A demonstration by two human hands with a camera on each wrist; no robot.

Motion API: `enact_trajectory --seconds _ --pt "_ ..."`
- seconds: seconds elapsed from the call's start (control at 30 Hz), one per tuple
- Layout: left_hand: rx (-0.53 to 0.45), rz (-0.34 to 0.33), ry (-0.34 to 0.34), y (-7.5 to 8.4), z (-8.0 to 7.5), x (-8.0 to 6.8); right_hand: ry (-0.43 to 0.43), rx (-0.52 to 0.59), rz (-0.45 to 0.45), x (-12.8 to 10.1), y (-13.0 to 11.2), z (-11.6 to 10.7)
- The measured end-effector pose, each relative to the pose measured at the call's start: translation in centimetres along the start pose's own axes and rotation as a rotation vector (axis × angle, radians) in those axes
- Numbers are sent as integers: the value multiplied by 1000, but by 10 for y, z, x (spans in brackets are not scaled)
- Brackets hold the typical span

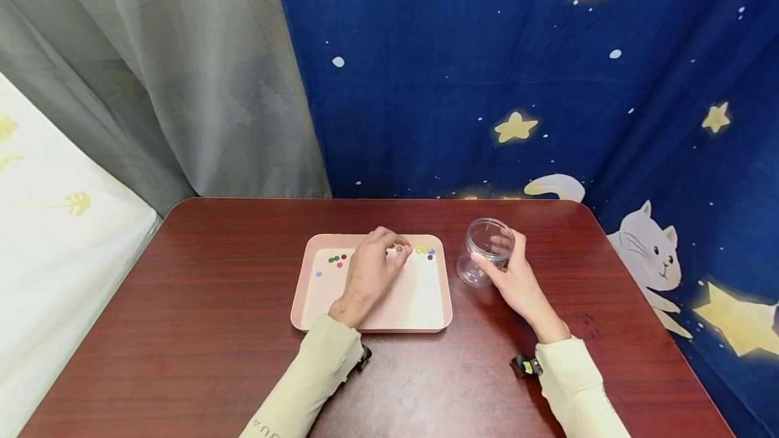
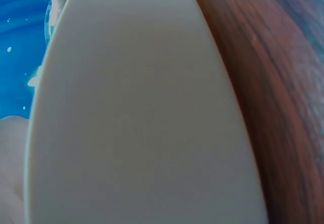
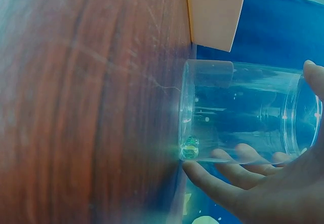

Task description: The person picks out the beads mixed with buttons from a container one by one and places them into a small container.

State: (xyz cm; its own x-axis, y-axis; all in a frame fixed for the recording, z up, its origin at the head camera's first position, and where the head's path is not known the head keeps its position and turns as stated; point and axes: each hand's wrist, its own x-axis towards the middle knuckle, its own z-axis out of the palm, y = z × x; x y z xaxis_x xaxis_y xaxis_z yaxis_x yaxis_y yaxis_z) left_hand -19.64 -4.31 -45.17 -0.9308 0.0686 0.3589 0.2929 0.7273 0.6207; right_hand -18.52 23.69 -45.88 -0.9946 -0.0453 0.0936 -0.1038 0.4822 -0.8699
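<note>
So, the work is being done on a dark red table (image 1: pixel 213 330), with a pink tray (image 1: pixel 316 313) lying flat at its middle and a clear jar (image 1: pixel 485 252) standing open just beside the tray's right edge.

The jar is being steadied by the right hand (image 1: pixel 517 282): fingers wrapped round the far wall, thumb on the near side, mouth tilted slightly toward the tray. In the right wrist view a single green bead (image 3: pixel 190 148) is sitting at the bottom of the jar (image 3: pixel 238 117), against the wall, with the fingers (image 3: pixel 228 176) showing through the plastic.

The left hand (image 1: pixel 371 272) is being held over the tray's far half, fingertips drawn together at what looks like a small bead (image 1: pixel 399 249); whether it is already lifted clear cannot be told. Loose beads are lying in two clusters: yellow and purple ones (image 1: pixel 424 251) just right of the fingertips, green and red ones (image 1: pixel 337 260) to the left of the hand, plus a lone one (image 1: pixel 318 274) near the left rim. The left wrist view is filled by the tray floor (image 2: pixel 142 122), blurred, so nothing of the pinch is shown there.

For a clean step, in my judgement: one bead should be pinched at a time, carried low across the rim, and released only once inside the jar's mouth. The jar should be kept pressed down so it isn't nudged.
</note>
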Motion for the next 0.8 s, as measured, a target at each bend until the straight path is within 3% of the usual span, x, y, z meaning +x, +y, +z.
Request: enact_trajectory --seconds 0.4,0.8 --pt "-25 33 -1 12 3 2 -1 12 -8 1 0 1" --pt "-40 74 30 15 10 0 0 19 -9 0 2 1"
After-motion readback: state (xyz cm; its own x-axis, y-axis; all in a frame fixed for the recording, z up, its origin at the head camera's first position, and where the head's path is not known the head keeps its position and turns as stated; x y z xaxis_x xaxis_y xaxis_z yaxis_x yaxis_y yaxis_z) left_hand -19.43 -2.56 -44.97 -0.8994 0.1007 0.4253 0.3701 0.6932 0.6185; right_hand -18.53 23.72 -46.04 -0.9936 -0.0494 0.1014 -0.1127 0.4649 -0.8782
